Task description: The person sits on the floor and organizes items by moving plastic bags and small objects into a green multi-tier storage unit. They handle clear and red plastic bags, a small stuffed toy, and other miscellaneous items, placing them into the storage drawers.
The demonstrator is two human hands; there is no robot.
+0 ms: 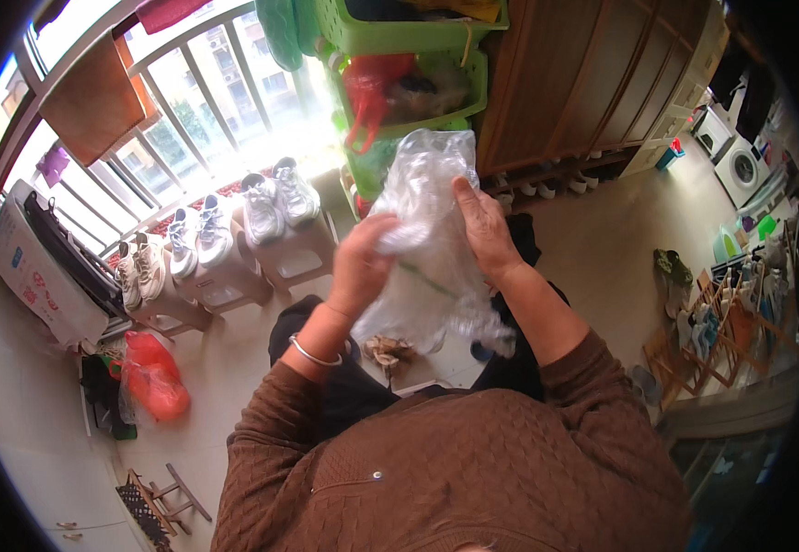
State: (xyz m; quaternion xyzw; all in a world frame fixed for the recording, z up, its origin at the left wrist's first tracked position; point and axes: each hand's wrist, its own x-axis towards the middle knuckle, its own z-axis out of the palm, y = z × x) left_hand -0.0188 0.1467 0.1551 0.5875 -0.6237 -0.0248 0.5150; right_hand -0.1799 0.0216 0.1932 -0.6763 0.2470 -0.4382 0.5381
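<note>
A crumpled clear plastic bag (427, 276) hangs in front of me, a thin green line showing through its middle. On its left side, my left hand (366, 259) grips a bunched part of it. At the upper right, my right hand (486, 224) holds the bag, its thumb lying over the plastic and its other fingers mostly hidden. Below the bag, between my legs, a brown crumpled thing (389, 350) lies low down; I cannot tell what it is.
White sneakers (213, 231) stand on plastic stools (224, 283) beside the barred window. Ahead is a green stacked basket rack (413, 34), with a wooden cabinet (572, 76) to its right. A red plastic bag (155, 379) lies at left, and a folding wooden rack (717, 331) stands at right.
</note>
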